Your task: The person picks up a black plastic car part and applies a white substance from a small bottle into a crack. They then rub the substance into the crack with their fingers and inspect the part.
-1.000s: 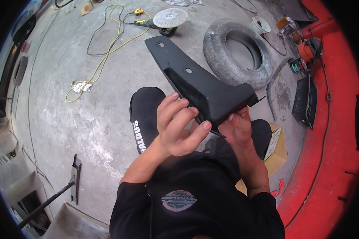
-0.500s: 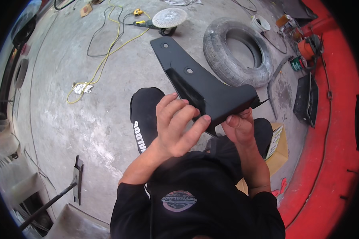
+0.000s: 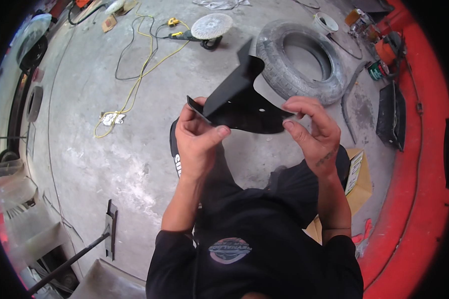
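Landmark: the worn grey rubber tyre lying flat on the concrete floor. Left of it, a round-disc polishing machine, with a yellow cable trailing further left. Just before the tyre, a bent black plastic panel hangs between left hand and right hand. Right of the tyre, a flat black plastic tray; a brown cardboard box sits nearer, behind the right forearm.

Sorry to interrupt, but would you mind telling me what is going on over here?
A person in a black shirt holds a black sheet-metal bracket up in both bare hands. The left hand pinches its near left corner, and the right hand grips its right edge with the fingertips. Beyond it on the concrete floor lie a tyre, a polisher and a yellow cable.
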The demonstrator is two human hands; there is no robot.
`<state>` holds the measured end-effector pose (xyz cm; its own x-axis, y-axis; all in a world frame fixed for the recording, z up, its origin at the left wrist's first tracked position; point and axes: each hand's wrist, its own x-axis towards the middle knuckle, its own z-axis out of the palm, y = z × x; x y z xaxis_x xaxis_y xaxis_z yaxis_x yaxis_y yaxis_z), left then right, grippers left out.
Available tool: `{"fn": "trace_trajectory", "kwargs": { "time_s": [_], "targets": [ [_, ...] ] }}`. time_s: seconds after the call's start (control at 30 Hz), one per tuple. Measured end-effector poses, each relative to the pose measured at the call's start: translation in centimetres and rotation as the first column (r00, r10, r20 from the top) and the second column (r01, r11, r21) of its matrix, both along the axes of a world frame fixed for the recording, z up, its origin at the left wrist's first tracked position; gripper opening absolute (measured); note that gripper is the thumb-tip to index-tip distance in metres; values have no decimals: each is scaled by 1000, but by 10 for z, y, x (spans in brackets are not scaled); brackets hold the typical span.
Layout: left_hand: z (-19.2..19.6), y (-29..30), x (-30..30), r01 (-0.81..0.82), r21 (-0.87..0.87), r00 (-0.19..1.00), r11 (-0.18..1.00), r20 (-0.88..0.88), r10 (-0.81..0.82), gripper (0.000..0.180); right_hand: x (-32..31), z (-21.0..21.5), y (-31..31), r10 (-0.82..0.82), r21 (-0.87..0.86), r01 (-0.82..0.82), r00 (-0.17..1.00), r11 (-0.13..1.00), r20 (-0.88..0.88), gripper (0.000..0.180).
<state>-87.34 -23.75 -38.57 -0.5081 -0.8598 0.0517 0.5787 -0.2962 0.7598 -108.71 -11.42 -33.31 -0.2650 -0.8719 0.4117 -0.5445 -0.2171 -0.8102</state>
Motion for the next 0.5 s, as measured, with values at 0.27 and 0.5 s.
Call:
{"fn": "trace_trajectory", "kwargs": {
  "time_s": [0.27, 0.5],
  "targets": [
    [-12, 4, -4, 245, 202, 946, 948, -264, -188, 59, 1, 27, 10, 42, 288, 6, 986, 958, -160, 55],
    [-26, 15, -6, 364, 214, 896, 906, -347, -277, 52, 1, 45, 17, 155, 419, -121, 987, 900, -47, 48]
  ]
}}
